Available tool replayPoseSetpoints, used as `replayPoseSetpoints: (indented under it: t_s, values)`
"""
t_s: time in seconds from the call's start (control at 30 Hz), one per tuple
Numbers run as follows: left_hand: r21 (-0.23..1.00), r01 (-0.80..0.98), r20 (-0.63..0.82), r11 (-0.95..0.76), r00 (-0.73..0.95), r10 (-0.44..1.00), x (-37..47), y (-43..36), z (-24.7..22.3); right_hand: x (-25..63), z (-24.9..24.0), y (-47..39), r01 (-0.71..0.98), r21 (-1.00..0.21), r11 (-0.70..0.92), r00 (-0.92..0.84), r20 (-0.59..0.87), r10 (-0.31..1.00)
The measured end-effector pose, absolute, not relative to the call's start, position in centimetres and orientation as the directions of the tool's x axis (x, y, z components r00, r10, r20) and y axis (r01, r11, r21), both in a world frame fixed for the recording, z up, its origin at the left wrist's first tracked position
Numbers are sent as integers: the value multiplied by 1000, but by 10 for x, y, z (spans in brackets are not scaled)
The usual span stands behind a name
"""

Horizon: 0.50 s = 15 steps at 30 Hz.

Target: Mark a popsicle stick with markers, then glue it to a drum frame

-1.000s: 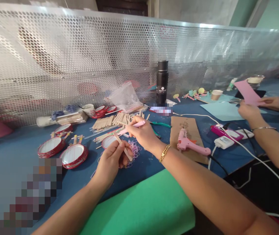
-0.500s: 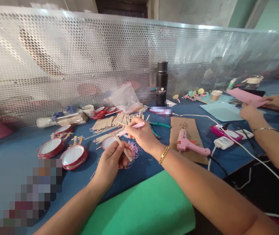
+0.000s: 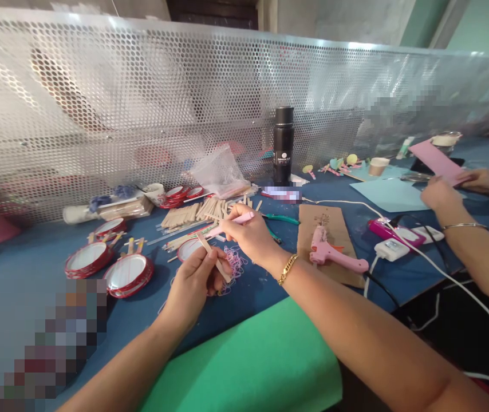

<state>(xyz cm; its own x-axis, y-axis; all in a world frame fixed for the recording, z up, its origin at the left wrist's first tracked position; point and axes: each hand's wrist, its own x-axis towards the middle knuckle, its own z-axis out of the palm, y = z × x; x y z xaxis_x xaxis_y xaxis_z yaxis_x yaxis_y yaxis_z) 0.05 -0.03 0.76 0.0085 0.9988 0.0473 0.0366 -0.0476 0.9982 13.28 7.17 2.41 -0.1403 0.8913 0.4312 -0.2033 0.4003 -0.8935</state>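
My left hand pinches a flat wooden stick that slants down to the right. Just above and to the right, my right hand grips a pink pen-like tool, its tip close to the stick's upper end. Thin purple loops lie on the table under and beside my left hand. Behind both hands is a pile of wooden sticks. A round red-rimmed piece is partly hidden behind my left hand.
Red-rimmed drums stand at the left. A pink glue gun rests on cardboard, near white cables and a black bottle. Green material is in front. At the right, another person's hands hold pink paper.
The other person's pink paper has tilted more steeply and shifted slightly. My two hands, the stick and the pink tool look nearly unchanged.
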Motion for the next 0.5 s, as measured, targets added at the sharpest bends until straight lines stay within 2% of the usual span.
replayPoseSetpoints:
  t_s: [0.5]
  values:
    - [999, 25, 44, -43, -6, 999, 1, 0, 7, 132, 23, 72, -204, -894, 400, -144, 431, 891]
